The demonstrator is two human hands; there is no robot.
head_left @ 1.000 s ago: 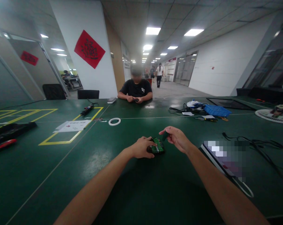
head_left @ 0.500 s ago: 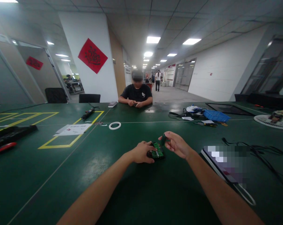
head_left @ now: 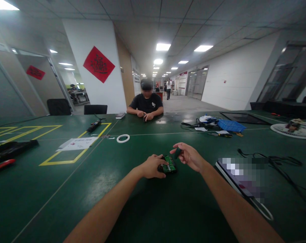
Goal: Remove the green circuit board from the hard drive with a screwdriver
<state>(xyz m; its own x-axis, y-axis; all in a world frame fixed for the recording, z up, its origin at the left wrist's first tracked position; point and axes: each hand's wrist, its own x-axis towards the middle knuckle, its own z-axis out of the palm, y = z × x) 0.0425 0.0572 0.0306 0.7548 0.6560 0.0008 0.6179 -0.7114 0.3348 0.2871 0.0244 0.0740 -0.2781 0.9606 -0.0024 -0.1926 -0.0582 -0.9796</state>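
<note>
A small black-cased device with an exposed green circuit board (head_left: 170, 162) lies on the green table. My left hand (head_left: 153, 166) is wrapped round its left side, fingers over the far edge and thumb along the near one. Just off the device's far right corner, my right hand (head_left: 190, 157) is raised above the table, its fingers curled towards the thumb in a pinch. A small dark patch shows between these fingertips; whether it is a held part or the table behind, I cannot make out.
A phone-like slab (head_left: 235, 179) with a white strap lies right of my right arm, near black cables (head_left: 274, 160). Beyond are a blue tray (head_left: 231, 126), pliers (head_left: 222, 134) and a white tape ring (head_left: 123, 138). A person (head_left: 146, 103) sits opposite.
The whole view has shifted slightly. My right hand's fingers have changed pose a little beside the device; my left hand keeps its hold. The person opposite has moved their hands.
</note>
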